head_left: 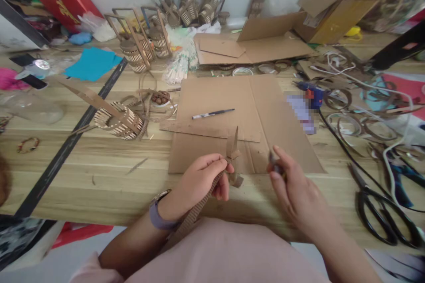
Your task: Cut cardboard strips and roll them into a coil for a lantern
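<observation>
My left hand (207, 174) pinches a corrugated cardboard strip (199, 203). The strip's long ribbed tail runs down toward my body, and its upper end is split into short pieces that stick out above and beside the fingers. To the right, my right hand (294, 185) is closed round a small knife (275, 162), whose grey tip points up; most of its handle is hidden in the palm. The two hands are apart, over the near edge of flat cardboard sheets (212, 152). On the upper sheet lies a pen (213, 113).
A cardboard basket (119, 120) with pale slats stands left, beside a black metal ruler (71, 141). Large black-handled scissors (381, 208) lie right, near a blue glue gun (310, 93) with a cord and cardboard rings (338, 97). Finished baskets (136, 55) stand at the back.
</observation>
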Action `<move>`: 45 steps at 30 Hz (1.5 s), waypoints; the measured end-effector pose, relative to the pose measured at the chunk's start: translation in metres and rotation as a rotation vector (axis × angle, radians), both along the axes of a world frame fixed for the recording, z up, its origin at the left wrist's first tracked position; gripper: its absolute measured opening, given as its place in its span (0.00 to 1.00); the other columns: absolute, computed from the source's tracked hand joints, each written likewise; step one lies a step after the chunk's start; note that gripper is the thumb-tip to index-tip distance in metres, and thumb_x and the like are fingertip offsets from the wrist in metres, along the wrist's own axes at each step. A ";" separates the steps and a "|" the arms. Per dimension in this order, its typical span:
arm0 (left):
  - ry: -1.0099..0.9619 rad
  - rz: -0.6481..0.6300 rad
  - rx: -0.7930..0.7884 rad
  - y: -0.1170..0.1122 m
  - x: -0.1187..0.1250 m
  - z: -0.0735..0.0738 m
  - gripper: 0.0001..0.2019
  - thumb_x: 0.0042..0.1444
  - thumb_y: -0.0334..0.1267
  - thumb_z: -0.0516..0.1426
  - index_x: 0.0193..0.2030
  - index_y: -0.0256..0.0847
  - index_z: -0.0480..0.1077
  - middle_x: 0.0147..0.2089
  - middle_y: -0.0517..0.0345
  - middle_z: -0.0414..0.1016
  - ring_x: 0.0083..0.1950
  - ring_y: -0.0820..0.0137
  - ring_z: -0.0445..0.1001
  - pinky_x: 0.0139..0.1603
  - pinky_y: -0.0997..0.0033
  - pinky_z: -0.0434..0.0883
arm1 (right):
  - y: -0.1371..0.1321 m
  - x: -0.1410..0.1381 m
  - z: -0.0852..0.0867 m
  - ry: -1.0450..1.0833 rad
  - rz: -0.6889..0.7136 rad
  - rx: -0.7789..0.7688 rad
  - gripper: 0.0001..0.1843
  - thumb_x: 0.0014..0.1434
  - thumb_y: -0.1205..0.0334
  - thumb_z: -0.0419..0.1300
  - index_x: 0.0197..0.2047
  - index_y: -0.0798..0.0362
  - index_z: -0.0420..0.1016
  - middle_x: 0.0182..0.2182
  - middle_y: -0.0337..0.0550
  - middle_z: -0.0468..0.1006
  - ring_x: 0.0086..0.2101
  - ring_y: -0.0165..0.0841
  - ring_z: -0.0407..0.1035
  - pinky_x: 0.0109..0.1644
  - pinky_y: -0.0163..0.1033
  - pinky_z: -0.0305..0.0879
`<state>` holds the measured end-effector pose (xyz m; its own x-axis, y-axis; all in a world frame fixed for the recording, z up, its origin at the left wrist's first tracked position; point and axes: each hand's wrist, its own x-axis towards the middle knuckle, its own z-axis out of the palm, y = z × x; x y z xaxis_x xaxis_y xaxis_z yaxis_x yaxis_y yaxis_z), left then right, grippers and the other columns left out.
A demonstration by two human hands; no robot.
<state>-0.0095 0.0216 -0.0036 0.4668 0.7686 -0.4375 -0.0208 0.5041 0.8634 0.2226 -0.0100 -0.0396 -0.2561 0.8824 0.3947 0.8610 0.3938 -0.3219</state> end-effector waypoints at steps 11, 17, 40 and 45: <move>0.229 -0.082 0.220 -0.007 0.001 0.002 0.13 0.66 0.41 0.46 0.32 0.42 0.64 0.18 0.65 0.69 0.21 0.73 0.67 0.24 0.76 0.64 | -0.005 -0.032 0.028 -0.034 0.321 -0.120 0.16 0.73 0.62 0.41 0.59 0.56 0.59 0.37 0.51 0.84 0.28 0.35 0.80 0.30 0.36 0.75; 0.288 -0.137 0.282 -0.007 0.000 0.002 0.14 0.67 0.42 0.46 0.31 0.42 0.63 0.19 0.64 0.69 0.22 0.73 0.68 0.26 0.74 0.63 | -0.002 -0.033 0.031 -0.039 0.362 -0.138 0.15 0.72 0.65 0.42 0.58 0.55 0.60 0.40 0.50 0.84 0.31 0.35 0.81 0.30 0.36 0.74; 0.334 -0.167 0.299 -0.007 0.000 0.001 0.14 0.68 0.41 0.46 0.32 0.42 0.64 0.19 0.65 0.70 0.22 0.73 0.68 0.28 0.74 0.63 | -0.002 -0.032 0.027 -0.076 0.352 -0.073 0.13 0.73 0.63 0.41 0.51 0.56 0.62 0.30 0.45 0.83 0.22 0.33 0.76 0.21 0.34 0.66; 0.349 -0.172 0.303 -0.007 0.000 0.002 0.14 0.68 0.41 0.46 0.32 0.42 0.64 0.19 0.65 0.70 0.22 0.73 0.69 0.28 0.74 0.63 | -0.002 -0.031 0.027 -0.068 0.358 -0.075 0.12 0.73 0.64 0.42 0.52 0.56 0.63 0.31 0.46 0.84 0.24 0.35 0.78 0.22 0.35 0.67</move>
